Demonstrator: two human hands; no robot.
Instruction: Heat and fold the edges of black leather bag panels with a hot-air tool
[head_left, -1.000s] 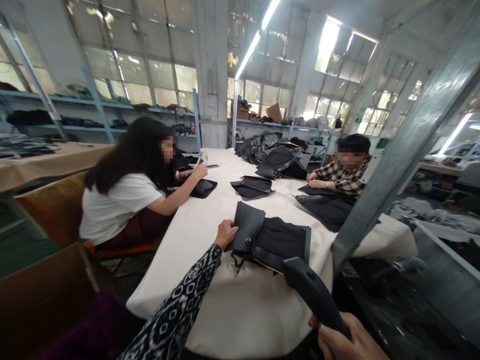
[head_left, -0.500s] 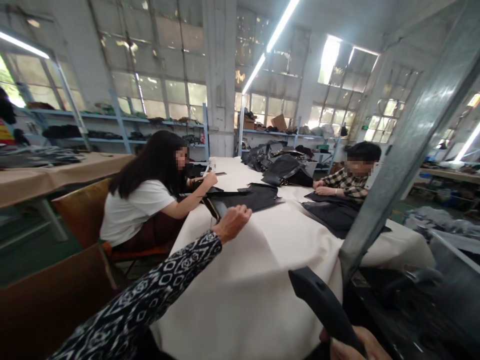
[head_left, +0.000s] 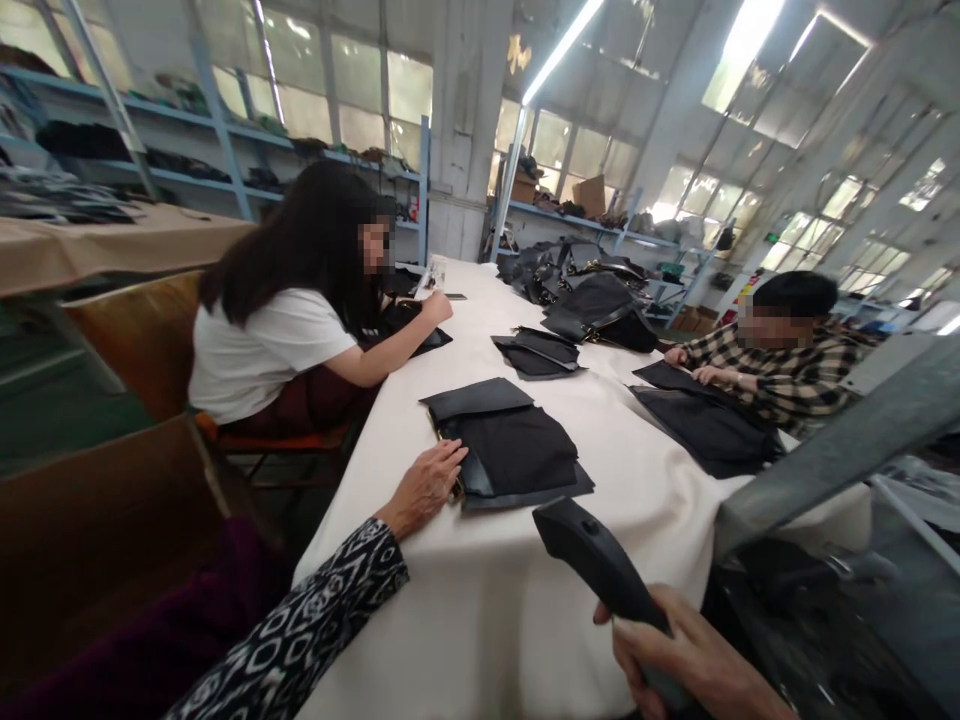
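Observation:
My left hand (head_left: pixel 427 488) rests at the left edge of a stack of black fabric bag panels (head_left: pixel 517 445), its fingers stretched out over the edge. Gold-coloured metal trim shows along that edge, close to the fingertips; the thumb is hidden. The panels lie on the white-covered table (head_left: pixel 517 590). My right hand (head_left: pixel 682 640) is wrapped around the handle of a black handheld device (head_left: pixel 592 550) with a curved body. Its head points up and left, just in front of the panels' near right corner.
A person in a white shirt (head_left: pixel 277 330) sits left, another in a checked shirt (head_left: pixel 795 370) works at right over black panels (head_left: pixel 705 425). Farther back lie a smaller black stack (head_left: pixel 536 353) and piled black bags (head_left: pixel 592 300). A metal post (head_left: pixel 840 450) slants across the right.
My left hand has moved down and left, and the black panels now lie flat near me. The handheld device has come up and left in my right hand. The view has tilted.

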